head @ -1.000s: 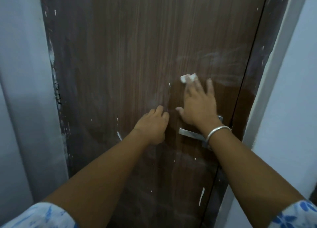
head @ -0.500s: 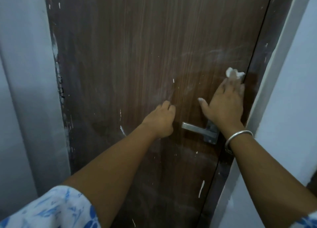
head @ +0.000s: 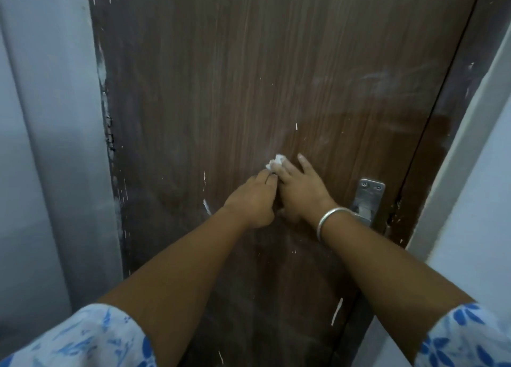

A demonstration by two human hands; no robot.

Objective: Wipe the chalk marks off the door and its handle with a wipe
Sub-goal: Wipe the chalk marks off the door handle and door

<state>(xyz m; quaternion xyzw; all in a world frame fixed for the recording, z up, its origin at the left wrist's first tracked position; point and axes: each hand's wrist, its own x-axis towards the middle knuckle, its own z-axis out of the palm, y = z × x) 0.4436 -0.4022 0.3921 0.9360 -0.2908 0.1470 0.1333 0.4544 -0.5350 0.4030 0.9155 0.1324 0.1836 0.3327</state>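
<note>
Door (head: 249,62) wipe-down is ongoing, brown woodgrain, closed. Right hand (head: 301,192) is pressing a crumpled white wipe (head: 276,164) flat on the panel, fingers straight, not clenched. Half a second ago the wipe was out by the latch edge above the handle; now it is sweeping back toward mid-door, landing just above the left hand (head: 254,200). So the strokes are running side to side across the band above the handle. That band is looking darker and cleaner (head: 387,129), while faint chalk smears (head: 381,81) are still showing higher up. Left hand is resting against the door with fingers curled in, gripping nothing visible.

Handle (head: 370,192): plate is showing, lever mostly hiding behind the right wrist and its silver bangle (head: 329,217); judging it is not wiped yet. White flecks (head: 336,311) are sitting low on the door, possibly paint. The braced left hand is blocking the next stroke leftward. Grey wall (head: 41,145) left, door frame (head: 470,123) right.
</note>
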